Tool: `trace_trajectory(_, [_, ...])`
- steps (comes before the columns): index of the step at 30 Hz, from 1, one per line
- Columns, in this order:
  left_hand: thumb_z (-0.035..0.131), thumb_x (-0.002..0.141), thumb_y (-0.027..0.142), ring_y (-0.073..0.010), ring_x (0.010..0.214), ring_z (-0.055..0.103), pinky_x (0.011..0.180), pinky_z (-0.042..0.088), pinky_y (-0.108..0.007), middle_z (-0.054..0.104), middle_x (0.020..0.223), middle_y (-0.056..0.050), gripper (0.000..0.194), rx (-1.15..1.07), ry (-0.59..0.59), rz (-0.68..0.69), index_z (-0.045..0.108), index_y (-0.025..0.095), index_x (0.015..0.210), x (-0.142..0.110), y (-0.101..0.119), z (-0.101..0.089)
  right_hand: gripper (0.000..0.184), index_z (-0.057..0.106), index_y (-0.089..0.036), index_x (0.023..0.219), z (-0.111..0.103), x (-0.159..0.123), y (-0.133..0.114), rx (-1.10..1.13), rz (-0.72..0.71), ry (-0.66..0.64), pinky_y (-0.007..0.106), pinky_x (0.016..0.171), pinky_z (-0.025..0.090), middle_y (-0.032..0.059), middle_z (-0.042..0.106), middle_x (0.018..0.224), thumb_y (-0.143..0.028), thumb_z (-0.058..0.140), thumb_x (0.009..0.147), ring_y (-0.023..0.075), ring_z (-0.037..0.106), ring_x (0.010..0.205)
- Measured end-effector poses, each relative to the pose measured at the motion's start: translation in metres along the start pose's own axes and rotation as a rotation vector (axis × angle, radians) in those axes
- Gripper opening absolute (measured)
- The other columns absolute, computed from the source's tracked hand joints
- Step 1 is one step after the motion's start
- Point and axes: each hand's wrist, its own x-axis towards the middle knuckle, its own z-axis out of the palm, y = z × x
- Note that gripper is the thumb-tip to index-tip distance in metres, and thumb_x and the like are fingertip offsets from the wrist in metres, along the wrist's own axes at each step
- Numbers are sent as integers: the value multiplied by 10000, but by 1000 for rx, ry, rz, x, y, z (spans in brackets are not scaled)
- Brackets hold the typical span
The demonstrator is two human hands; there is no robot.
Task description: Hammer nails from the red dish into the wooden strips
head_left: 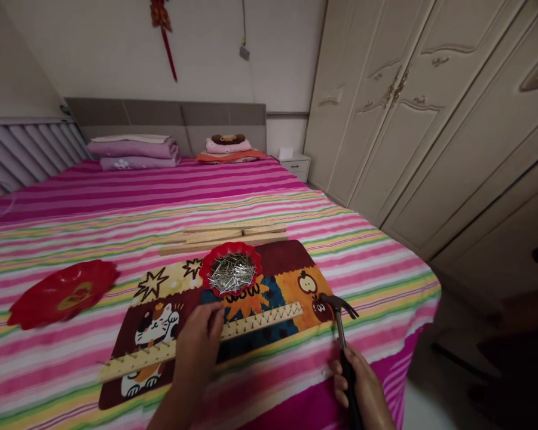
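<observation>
My right hand (361,382) is wrapped round the black grip of a claw hammer (341,325), whose head is raised beside the right end of a patterned mat (269,343). Across the mat lies a pale wooden strip (262,321) with many nails standing up along it. Over the strip's middle, my left hand (199,334) has its fingers curled and pressed together; whatever they may hold is too small to make out. Just beyond it, a red scalloped bowl (206,267) is full of loose silvery nails (233,273).
Several bare wooden strips (224,239) lie behind the mat. At the left is a red plate (40,301) on the striped bedspread (130,212). Folded bedding (137,149) is stacked by the headboard (152,113). A wardrobe (385,131) stands to the right of the bed.
</observation>
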Motion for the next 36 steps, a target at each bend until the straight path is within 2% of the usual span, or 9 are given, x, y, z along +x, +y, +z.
trace_trajectory(2, [444, 805, 342, -192, 836, 623, 750, 466, -283, 683, 896, -51, 234, 128, -55, 22, 639, 219, 844, 27, 3, 1, 453, 504, -222, 1013, -3, 2, 7, 19, -24, -4, 156, 283, 299, -66, 528, 532, -487, 671, 686, 84, 408, 366])
trace_trajectory(5, [419, 801, 256, -210, 869, 617, 773, 445, -294, 686, 883, -76, 232, 352, -214, 56, 645, 204, 823, 64, 8, 12, 473, 496, -217, 1038, -6, 5, 13, 37, -28, -20, 150, 285, 299, -66, 537, 536, -489, 670, 693, 78, 409, 363])
trace_trajectory(8, [422, 775, 217, -229, 843, 633, 726, 443, -305, 693, 859, -101, 234, 495, -353, 23, 655, 202, 786, 86, 11, 26, 506, 483, -212, 1060, -9, 8, 15, 45, -16, -22, 148, 275, 292, -71, 535, 529, -488, 679, 684, 76, 404, 348])
trace_trajectory(13, [461, 723, 207, -279, 788, 645, 641, 431, -335, 695, 787, -133, 205, 522, -392, -37, 665, 197, 742, 99, 10, 38, 514, 478, -216, 1066, -10, 8, 16, 49, -29, -29, 150, 275, 306, -69, 538, 534, -501, 678, 689, 78, 413, 352])
trace_trajectory(20, [447, 752, 236, -243, 760, 634, 649, 417, -309, 692, 774, -130, 214, 433, -384, -56, 647, 183, 698, 106, 8, 32, 555, 473, -216, 1048, -9, 9, 15, 63, -19, -25, 149, 259, 289, -75, 528, 518, -532, 693, 649, 74, 393, 335])
trace_trajectory(25, [452, 766, 322, -179, 682, 611, 615, 416, -260, 677, 708, -56, 237, 233, -383, -114, 630, 179, 700, 106, 2, 14, 558, 471, -216, 1052, -10, 10, 16, 52, -15, -28, 148, 267, 297, -73, 535, 524, -522, 699, 646, 75, 404, 343])
trace_trajectory(30, [636, 617, 413, -110, 572, 534, 568, 405, -220, 609, 601, 13, 270, -520, -349, -343, 623, 156, 696, 86, 3, -1, 553, 475, -209, 1022, -8, 9, 15, 46, -21, -14, 149, 255, 283, -75, 527, 507, -525, 702, 629, 74, 383, 330])
trace_trajectory(33, [742, 512, 410, -89, 563, 521, 556, 400, -205, 609, 602, 22, 387, -749, -384, -490, 649, 142, 775, 70, 12, -13, 518, 485, -211, 994, -6, 7, 12, 39, -14, -14, 152, 260, 290, -74, 522, 514, -507, 705, 630, 75, 390, 336])
trace_trajectory(36, [788, 468, 382, -88, 601, 548, 584, 426, -205, 643, 672, 6, 454, -870, -396, -592, 659, 140, 829, 52, 20, -26, 447, 507, -210, 952, -4, 4, 9, 28, -9, -19, 148, 274, 291, -67, 519, 533, -482, 698, 652, 72, 404, 348])
